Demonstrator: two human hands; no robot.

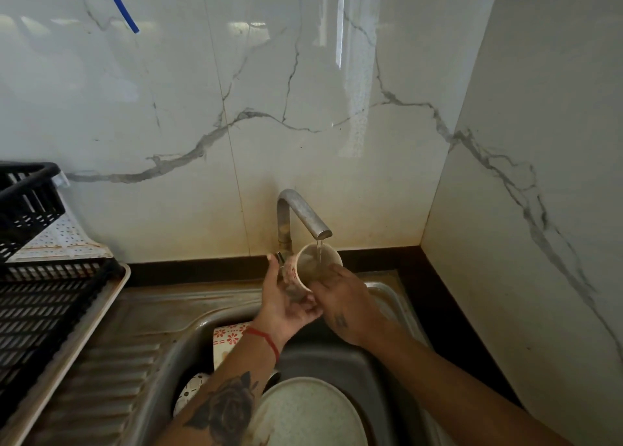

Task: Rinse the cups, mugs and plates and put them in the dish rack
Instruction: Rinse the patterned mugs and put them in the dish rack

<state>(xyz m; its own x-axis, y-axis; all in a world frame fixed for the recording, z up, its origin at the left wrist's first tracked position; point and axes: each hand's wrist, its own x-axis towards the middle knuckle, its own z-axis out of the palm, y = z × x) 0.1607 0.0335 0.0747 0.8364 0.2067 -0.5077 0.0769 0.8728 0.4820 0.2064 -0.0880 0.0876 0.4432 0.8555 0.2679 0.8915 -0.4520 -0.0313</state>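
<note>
Bare drainboard (135,337) (leftward); tap (296,209) overhead

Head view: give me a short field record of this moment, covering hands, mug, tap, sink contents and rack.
left hand: cradles the mug from below
right hand: fingers at the mug's rim
mug: tilted under the tap, water running in
tap: on
sink: holds a plate and patterned dishes
dish rack: black, left of the sink, no dishes visible

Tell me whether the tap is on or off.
On: a thin stream of water falls from the tap spout into the mug.
</note>
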